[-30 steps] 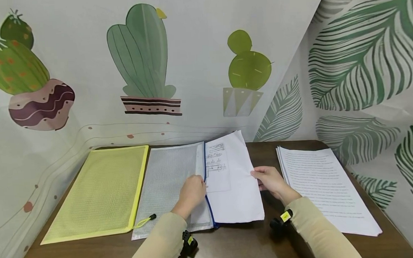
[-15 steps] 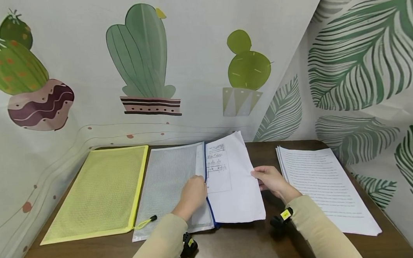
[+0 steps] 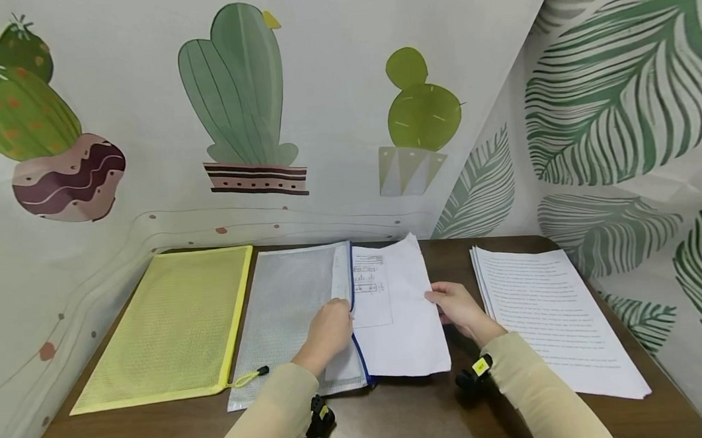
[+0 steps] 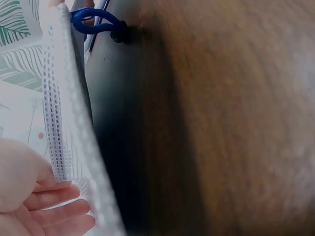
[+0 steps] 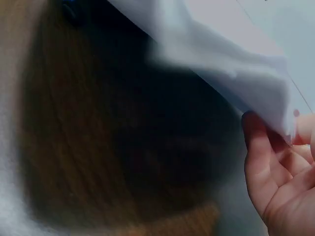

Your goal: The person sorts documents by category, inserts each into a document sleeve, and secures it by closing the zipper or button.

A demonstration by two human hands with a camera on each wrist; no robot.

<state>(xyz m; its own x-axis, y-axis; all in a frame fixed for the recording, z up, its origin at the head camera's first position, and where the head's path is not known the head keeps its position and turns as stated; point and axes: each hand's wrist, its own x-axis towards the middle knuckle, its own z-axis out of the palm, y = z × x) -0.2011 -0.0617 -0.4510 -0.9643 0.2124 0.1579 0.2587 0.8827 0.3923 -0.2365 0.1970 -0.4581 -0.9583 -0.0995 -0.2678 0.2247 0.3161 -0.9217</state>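
Two hands worked at the grey mesh pouch (image 3: 297, 321) on the table (image 3: 397, 421). The left hand (image 3: 328, 332) pinched its blue-edged open flap, and the right hand (image 3: 458, 308) gripped the edge of the white sheets (image 3: 401, 329), half inside the pouch. I judged the paper could crumple at the opening if the flap sagged. Print on the sheets was too small to read.

A grey mesh zip pouch (image 3: 293, 321) with blue edging is lying flat on the brown table (image 3: 409, 414), its blue-edged side gaping open. A sheaf of white printed sheets (image 3: 398, 316) is sticking out of that opening, tilting upward away from the table.
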